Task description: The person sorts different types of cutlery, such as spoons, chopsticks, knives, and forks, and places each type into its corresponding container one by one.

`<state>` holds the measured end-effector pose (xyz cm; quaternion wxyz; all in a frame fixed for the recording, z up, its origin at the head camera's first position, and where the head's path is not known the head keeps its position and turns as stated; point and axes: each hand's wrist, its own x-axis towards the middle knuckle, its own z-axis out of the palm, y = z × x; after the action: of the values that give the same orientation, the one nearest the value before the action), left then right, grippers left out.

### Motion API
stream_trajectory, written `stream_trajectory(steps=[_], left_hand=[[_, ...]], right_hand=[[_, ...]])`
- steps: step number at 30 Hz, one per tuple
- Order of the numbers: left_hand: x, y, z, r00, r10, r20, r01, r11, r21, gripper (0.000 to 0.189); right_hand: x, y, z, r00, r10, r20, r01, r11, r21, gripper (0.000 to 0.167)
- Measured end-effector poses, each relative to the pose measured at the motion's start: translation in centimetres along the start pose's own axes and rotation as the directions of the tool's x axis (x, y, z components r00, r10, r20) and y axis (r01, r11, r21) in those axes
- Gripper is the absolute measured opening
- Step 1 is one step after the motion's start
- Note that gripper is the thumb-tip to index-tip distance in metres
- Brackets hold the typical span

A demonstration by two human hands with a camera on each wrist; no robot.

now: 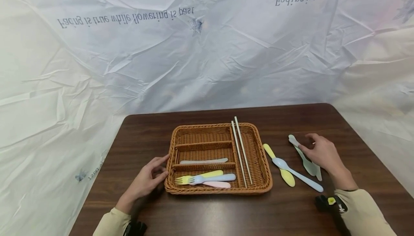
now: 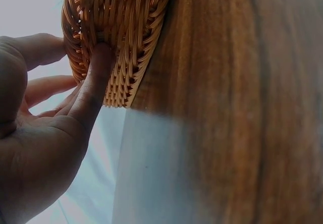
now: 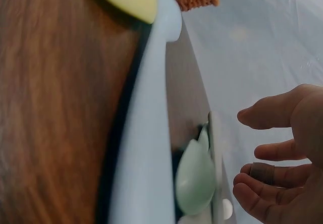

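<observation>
My left hand (image 1: 147, 179) touches the left side of a brown woven basket (image 1: 218, 190), with thumb and fingertips against its outer wall and rim in the left wrist view. Over at the right, my right hand (image 1: 323, 152) hovers by a pale green spoon (image 1: 309, 167), thumb and fingers apart. A thin pale utensil (image 3: 216, 168) lies across that spoon. Nothing shows between the right fingers in the right wrist view. Beside them, a light blue spoon (image 1: 300, 176) rests crosswise over a yellow spoon (image 1: 289, 178).
Dividers split the basket into compartments. Two white chopsticks (image 1: 242, 146) lean over its back rim on the right. A pale knife (image 1: 204, 161) sits in a middle slot; a yellow fork (image 1: 213, 174), a blue fork (image 1: 226, 177) and a pink-handled piece (image 1: 218, 184) lie in front. Pale sheeting (image 1: 194, 67) hangs behind the table.
</observation>
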<state>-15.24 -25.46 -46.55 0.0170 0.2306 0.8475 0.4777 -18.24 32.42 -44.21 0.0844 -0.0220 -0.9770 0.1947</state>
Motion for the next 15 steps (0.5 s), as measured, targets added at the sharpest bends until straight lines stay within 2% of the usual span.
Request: stream_trajectory(steps=[15], left_hand=[[-0.1, -0.1, 0.0, 1.000, 0.013, -0.007, -0.013, 1.000, 0.021, 0.057]], right_hand=[[-0.1, 1.9, 0.1, 0.995, 0.054, 0.082, -0.052, 0.998, -0.029, 0.053]])
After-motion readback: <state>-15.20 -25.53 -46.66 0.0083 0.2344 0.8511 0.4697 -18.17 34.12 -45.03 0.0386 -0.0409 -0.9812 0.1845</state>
